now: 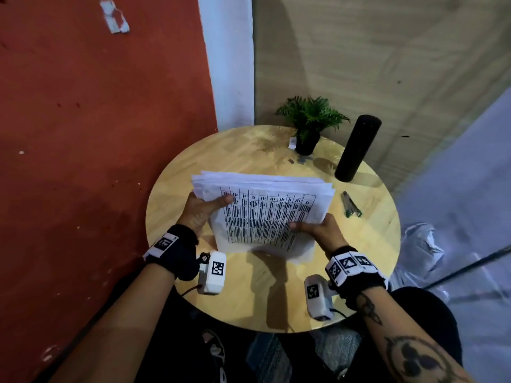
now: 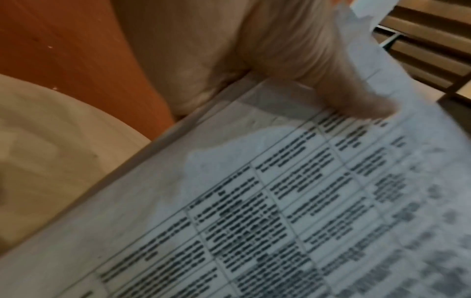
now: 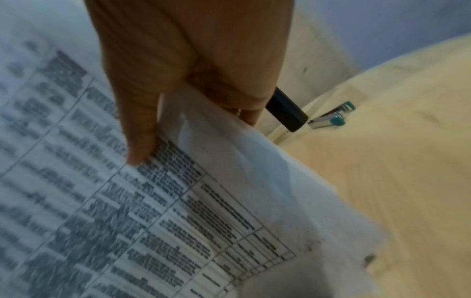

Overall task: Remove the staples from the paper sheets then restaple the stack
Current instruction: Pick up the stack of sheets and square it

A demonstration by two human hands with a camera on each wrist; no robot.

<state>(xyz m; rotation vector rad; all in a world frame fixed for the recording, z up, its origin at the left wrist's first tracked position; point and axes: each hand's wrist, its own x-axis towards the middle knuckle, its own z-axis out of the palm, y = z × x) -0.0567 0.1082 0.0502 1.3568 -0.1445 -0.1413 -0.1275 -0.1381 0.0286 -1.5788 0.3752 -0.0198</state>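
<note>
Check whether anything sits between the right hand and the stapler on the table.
Nothing visible does. The stapler lies on bare tabletop just beyond the right hand, which grips the paper stack together with the left hand. The black cylinder stands farther back.

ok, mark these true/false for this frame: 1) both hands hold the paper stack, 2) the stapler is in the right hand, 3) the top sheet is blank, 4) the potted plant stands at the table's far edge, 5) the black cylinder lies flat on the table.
1) True. The left hand and right hand each grip a side of the paper stack, thumbs on top.
2) False. The stapler lies on the round table, to the right of the stack, untouched.
3) False. The top sheet carries a printed table of text.
4) True. The potted plant stands at the far edge.
5) False. The black cylinder stands upright beside the plant.
</note>
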